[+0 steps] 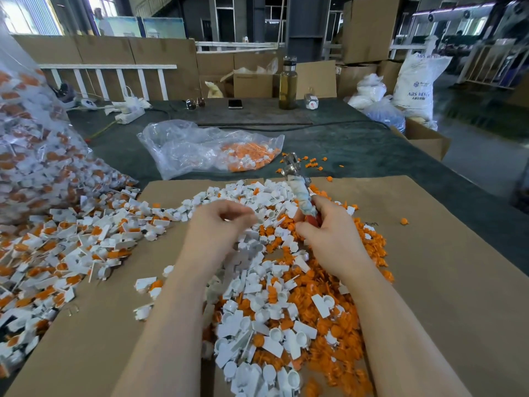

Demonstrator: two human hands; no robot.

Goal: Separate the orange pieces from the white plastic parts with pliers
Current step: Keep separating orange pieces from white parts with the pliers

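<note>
Behind the pliers (297, 181) in the right hand's (329, 236) curled grip, a clear bag (183, 147) of orange pieces (249, 156)

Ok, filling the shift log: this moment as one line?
right hand grips pliers, tips up | left hand pinching at white parts | orange pieces loose on cardboard

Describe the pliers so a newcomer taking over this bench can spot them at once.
Start at the cardboard sheet heaped with white and orange parts. At its far edge the right hand grips the pliers, jaws pointing away. Alone among plastic, they have shiny metal jaws and cloth-wrapped handles.
</note>
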